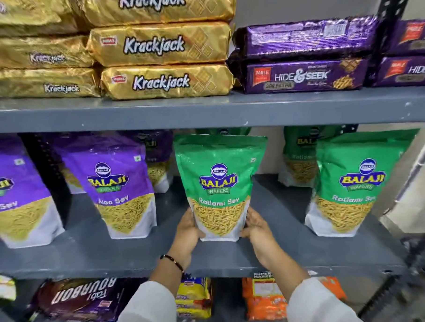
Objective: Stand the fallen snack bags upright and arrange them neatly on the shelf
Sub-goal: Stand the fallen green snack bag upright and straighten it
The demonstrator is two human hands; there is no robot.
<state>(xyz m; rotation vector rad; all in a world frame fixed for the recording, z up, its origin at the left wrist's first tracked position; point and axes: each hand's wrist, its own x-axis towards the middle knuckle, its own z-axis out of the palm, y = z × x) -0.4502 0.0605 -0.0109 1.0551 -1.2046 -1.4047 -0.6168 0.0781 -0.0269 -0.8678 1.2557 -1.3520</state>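
Observation:
A green Ratlami Sev bag (pixel 219 180) stands upright at the middle of the grey middle shelf (pixel 127 252). My left hand (pixel 189 231) grips its lower left side and my right hand (pixel 257 225) grips its lower right side. Another green Ratlami Sev bag (pixel 353 186) stands to the right, with a third green bag (pixel 297 157) behind it. To the left stand a purple Aloo Sev bag (pixel 115 187) and another purple bag (pixel 15 193) at the frame's edge. More bags stand behind them, partly hidden.
The upper shelf carries stacked gold Krackjack packs (pixel 162 45) and purple Hide & Seek packs (pixel 304 57). Below lie a brown Bourbon pack (pixel 78 300), yellow packs (pixel 193 300) and an orange pack (pixel 263 299). A black slotted upright (pixel 49 173) crosses the shelf at left.

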